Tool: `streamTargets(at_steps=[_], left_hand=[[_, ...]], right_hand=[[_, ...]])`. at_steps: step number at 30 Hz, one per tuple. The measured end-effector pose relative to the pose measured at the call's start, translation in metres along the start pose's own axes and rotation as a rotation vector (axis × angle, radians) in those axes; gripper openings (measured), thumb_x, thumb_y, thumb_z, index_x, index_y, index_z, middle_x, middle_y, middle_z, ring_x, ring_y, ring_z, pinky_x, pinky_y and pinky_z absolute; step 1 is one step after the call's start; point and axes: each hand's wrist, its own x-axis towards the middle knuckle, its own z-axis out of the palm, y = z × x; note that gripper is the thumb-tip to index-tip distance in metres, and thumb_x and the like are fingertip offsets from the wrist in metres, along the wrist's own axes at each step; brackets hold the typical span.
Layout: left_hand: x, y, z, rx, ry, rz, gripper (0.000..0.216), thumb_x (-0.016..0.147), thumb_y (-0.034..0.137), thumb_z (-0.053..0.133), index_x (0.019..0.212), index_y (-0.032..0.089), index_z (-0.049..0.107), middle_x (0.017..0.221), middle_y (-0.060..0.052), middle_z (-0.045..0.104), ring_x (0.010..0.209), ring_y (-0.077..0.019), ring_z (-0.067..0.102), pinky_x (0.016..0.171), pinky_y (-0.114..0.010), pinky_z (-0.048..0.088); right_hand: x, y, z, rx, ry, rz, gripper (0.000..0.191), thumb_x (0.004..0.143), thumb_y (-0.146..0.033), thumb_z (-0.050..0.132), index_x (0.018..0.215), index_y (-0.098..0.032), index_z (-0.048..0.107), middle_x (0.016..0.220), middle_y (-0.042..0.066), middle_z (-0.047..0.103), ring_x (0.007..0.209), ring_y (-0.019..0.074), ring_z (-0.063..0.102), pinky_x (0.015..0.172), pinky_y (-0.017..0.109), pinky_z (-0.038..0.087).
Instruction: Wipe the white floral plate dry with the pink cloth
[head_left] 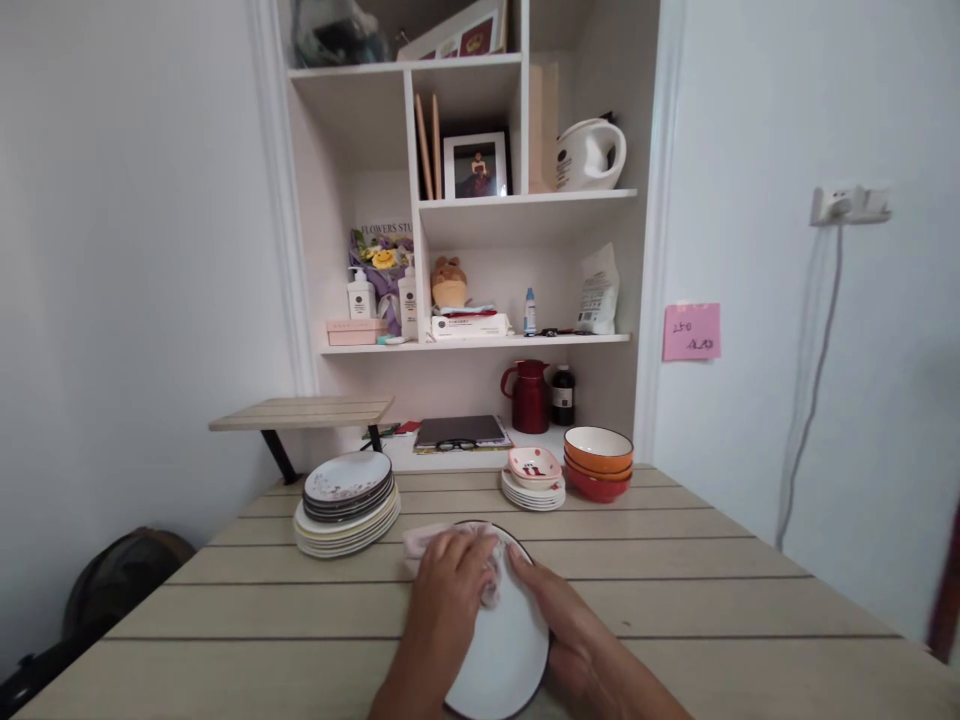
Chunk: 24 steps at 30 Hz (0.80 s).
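A white plate with a dark rim (pixel 504 655) lies on the wooden table in front of me. My left hand (pixel 447 590) presses a pale pink cloth (pixel 421 540) onto the plate's far left part, fingers curled over the cloth. My right hand (pixel 564 622) lies along the plate's right rim, fingers stretched out and holding the edge. Part of the plate is hidden under both hands.
A stack of plates (pixel 346 510) stands at the left of the table (pixel 675 590). Small dishes (pixel 533 482) and stacked orange and red bowls (pixel 598 462) sit at the back. Shelves with bottles, a red jug (pixel 529 396) and a kettle rise behind. A small side shelf (pixel 304 412) juts out left.
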Motion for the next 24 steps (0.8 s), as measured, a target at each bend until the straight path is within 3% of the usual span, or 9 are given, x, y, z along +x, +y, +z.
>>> streamTargets(at_steps=[5,11,14,19,24], left_hand=[[0.000,0.001,0.000,-0.223,-0.120,0.026,0.050,0.079,0.005,0.062,0.124,0.027,0.057,0.123,-0.004,0.065,0.121,-0.0215,0.054,0.109,-0.048,0.041],[-0.006,0.002,0.004,-0.482,-0.182,-0.114,0.059,0.075,-0.002,0.055,0.127,0.027,0.053,0.145,-0.007,0.049,0.134,-0.0219,0.044,0.112,-0.049,0.037],[-0.007,0.004,0.004,-0.491,-0.214,-0.132,0.053,0.074,-0.002,0.054,0.119,0.027,0.059,0.144,-0.006,0.050,0.134,-0.0211,0.044,0.112,-0.048,0.037],[-0.002,0.012,-0.002,-0.484,-0.253,-0.024,0.031,0.081,0.003,0.056,0.096,0.026,0.069,0.129,-0.004,0.063,0.123,-0.0195,0.055,0.107,-0.040,0.043],[0.002,0.013,0.003,-0.285,-0.144,0.147,0.036,0.085,0.005,0.054,0.110,0.028,0.066,0.119,0.001,0.069,0.114,-0.0153,0.061,0.110,-0.039,0.041]], right_hand=[[0.004,-0.005,-0.005,0.026,0.047,-0.011,0.040,0.070,-0.041,0.077,0.093,-0.010,0.067,0.073,0.012,0.076,0.062,0.0221,0.068,0.068,0.034,0.051],[0.004,-0.017,-0.009,0.011,0.079,-0.007,0.044,0.075,-0.043,0.072,0.103,-0.011,0.065,0.079,0.012,0.076,0.069,0.0253,0.070,0.072,0.038,0.052],[0.005,-0.019,-0.010,-0.004,0.092,0.006,0.043,0.076,-0.045,0.071,0.101,-0.010,0.066,0.079,0.013,0.076,0.069,0.0262,0.070,0.072,0.039,0.051],[0.008,-0.015,-0.013,0.047,0.069,0.015,0.039,0.073,-0.043,0.074,0.092,-0.010,0.068,0.074,0.011,0.075,0.066,0.0229,0.068,0.073,0.037,0.051],[0.007,-0.008,-0.009,0.000,0.038,0.030,0.045,0.073,-0.045,0.074,0.100,-0.010,0.068,0.077,0.011,0.075,0.068,0.0227,0.069,0.076,0.037,0.051]])
